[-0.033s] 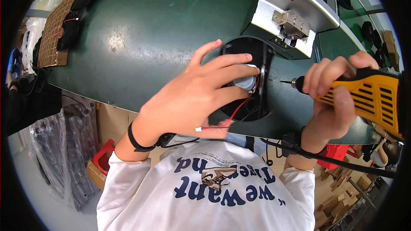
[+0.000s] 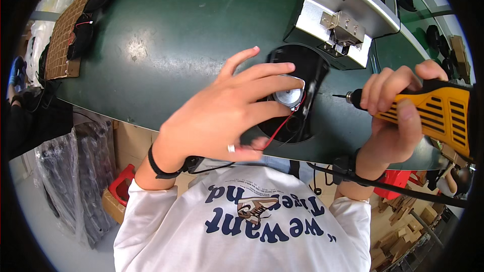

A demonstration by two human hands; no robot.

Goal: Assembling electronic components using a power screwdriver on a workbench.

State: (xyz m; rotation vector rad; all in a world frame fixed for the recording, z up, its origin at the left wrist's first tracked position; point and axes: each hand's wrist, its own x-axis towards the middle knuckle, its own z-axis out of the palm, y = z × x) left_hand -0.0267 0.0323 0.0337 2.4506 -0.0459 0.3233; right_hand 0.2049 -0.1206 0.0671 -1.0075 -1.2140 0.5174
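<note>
On the green tabletop lies a black plastic housing (image 2: pixel 299 60) with a round silver motor (image 2: pixel 290 96) in it. Spread across them is my left hand (image 2: pixel 222 106), its fingertips at the motor's edge and its thumb low by the wires. A red wire (image 2: pixel 276 134) and a black one run from the motor toward my thumb, with a white connector (image 2: pixel 231 148) at the end. My right hand (image 2: pixel 393 100) is wrapped round a yellow and black electric screwdriver (image 2: pixel 431 111). Its thin bit points left, level with the motor and apart from the housing.
A metal machine with a silver bracket (image 2: pixel 344 27) stands behind the housing. At the far left, a brown carton (image 2: pixel 65 45) has black parts on it. A black cable (image 2: pixel 398 191) crosses low on the right, and a red stool (image 2: pixel 121 185) stands below the table's left edge.
The black housing has turned slightly clockwise, its far end shifting right. My left hand has moved a little, and more of the motor shows. The screwdriver is nearly in the same place.
</note>
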